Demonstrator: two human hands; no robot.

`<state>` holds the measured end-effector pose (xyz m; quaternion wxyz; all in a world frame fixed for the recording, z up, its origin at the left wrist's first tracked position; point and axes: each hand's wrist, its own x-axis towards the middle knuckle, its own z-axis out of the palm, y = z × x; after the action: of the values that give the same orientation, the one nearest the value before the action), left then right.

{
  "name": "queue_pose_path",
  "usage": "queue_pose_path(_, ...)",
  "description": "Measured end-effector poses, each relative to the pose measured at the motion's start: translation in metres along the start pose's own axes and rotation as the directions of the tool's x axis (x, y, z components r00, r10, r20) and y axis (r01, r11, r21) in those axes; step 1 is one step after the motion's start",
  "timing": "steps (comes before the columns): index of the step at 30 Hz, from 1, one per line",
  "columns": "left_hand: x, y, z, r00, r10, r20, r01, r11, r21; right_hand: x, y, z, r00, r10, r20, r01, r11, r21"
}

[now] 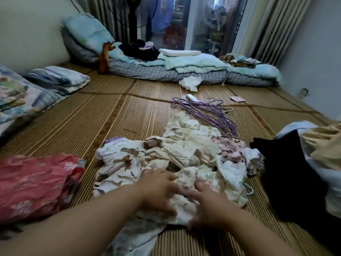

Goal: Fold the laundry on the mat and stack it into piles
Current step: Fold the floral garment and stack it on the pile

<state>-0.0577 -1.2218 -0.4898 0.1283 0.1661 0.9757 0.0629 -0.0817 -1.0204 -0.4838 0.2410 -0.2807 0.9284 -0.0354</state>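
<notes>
The left hand [158,189] and right hand [210,209] rest on the pale laundry heap [184,150], each grip spread, holding nothing. The heap lies on the woven mat [110,117].

We are seeing a woven mat [110,115] that is looking like reed or bamboo strips, finely ribbed, matt and dry. On it the laundry heap [184,154] is showing as soft, crumpled cloth, matt, with small prints. The pink spotted piece [232,146] is looking equally soft and dull. The red cloth [33,182] is appearing thin and crinkled, with a faint sheen. The black cloth [287,172] is reading as smooth, dense and fully matt. The purple hangers [212,115] are looking like thin wire with a coloured coating. The grey checked mattress [156,72] is showing quilted matt fabric. The curtains [267,34] are hanging as ribbed cloth, and the glass door [203,24] is giving glossy reflections.
</notes>
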Motion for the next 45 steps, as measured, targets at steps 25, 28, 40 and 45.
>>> queue_pose_path(25,-0.129,0.037,-0.171,0.816,-0.426,-0.390,-0.127,0.526,-0.841,-0.150,-0.034,-0.182,0.679,0.290,-0.675,0.470,0.534,0.702)
queue_pose_path(28,-0.146,0.047,-0.194,0.813,-0.405,-0.418,-0.144,0.555,-0.819,-0.167,-0.035,-0.189,0.642,0.329,-0.693,0.479,0.533,0.697)
queue_pose_path(40,-0.159,0.120,-0.239,0.923,-0.159,-0.350,-0.154,0.682,-0.715,-0.196,-0.068,-0.183,0.892,-0.093,-0.442,0.405,0.598,0.692)
queue_pose_path(45,-0.143,0.133,-0.226,0.868,-0.195,-0.456,-0.220,0.672,-0.707,-0.190,-0.099,-0.181,0.780,-0.124,-0.613,0.428,0.821,0.378)
